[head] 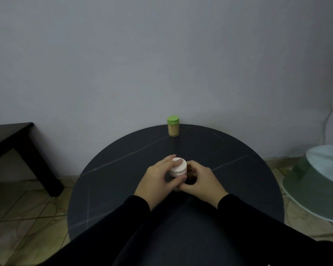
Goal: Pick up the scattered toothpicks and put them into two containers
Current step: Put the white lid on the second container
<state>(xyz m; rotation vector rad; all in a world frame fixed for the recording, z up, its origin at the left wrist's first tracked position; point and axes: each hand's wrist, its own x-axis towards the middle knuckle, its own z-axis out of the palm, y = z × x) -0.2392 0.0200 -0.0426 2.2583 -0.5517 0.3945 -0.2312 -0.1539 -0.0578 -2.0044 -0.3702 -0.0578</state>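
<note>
Gripping the pink-lidded container [178,167] between us, we curl our left hand [158,177] round its lid while our right hand [202,179] clasps its body, green-lidded container [173,126] well apart.

Both hands meet at the middle of the round dark tabletop [108,179]: the left hand [158,179] grips the pink-lidded container [178,166] around its cap, the right hand [201,178] holds its lower part (mostly hidden). A green-lidded container [173,126] full of toothpicks stands upright at the far edge.
</note>
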